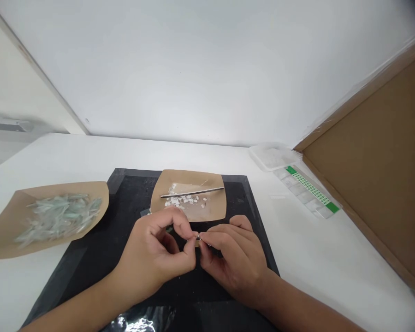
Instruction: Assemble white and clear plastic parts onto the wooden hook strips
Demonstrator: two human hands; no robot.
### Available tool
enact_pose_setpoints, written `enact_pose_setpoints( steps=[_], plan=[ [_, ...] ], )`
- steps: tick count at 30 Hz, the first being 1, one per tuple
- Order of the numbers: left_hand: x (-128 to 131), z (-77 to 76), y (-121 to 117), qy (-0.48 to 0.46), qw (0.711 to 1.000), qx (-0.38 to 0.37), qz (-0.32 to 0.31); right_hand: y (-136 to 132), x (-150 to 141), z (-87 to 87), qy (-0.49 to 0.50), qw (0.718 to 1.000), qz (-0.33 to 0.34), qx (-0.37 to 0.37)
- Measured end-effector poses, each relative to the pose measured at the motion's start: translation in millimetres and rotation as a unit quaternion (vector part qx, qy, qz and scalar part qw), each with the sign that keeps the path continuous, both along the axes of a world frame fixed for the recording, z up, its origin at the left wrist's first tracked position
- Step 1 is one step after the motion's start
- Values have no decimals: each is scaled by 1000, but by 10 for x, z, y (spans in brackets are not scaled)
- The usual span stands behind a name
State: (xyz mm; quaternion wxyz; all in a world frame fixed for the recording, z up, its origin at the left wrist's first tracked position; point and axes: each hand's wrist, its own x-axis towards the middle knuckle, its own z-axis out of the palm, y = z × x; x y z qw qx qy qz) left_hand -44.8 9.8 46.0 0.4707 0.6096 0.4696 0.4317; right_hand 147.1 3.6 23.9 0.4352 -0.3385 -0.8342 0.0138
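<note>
Over a black mat (pixel 124 230), my left hand (pixel 159 249) and my right hand (pixel 235 258) meet, both with thumb and forefinger pinched. Between the fingertips sits a tiny dark and shiny piece (pixel 198 238), too small to name and mostly covered by the fingers. Just beyond the hands lies a brown paper tray (pixel 216 205) with small white oval pieces (pixel 180 200) in it. A thin metal tool (pixel 193 192), like tweezers or a slim rod, rests across that tray.
Left of the mat, another brown tray (pixel 3 230) holds a heap of small clear plastic bags (pixel 65 212). On the white table's right lie a translucent container (pixel 275 157) and a clear compartment case with a green-white label (pixel 311 189). A cardboard box wall (pixel 373 152) stands at right.
</note>
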Motion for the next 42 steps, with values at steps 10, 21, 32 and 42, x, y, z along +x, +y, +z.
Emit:
enact_pose_setpoints(
  steps=[10, 21, 32, 42],
  plan=[
    [-46, -76, 27, -61, 993, -95, -19, 4, -22, 25, 39, 999, 9, -22],
    [-68, -129, 81, -165, 965, -198, -57, 16, -28, 75, 76, 993, 13, -86],
    [-101, -70, 74, -119, 978, -155, -69, 45, 22, 75, 60, 997, 25, -32],
    [-103, 37, 57, -35, 996, -35, -71, 87, 106, 85, 10, 999, 53, 2]
  ],
)
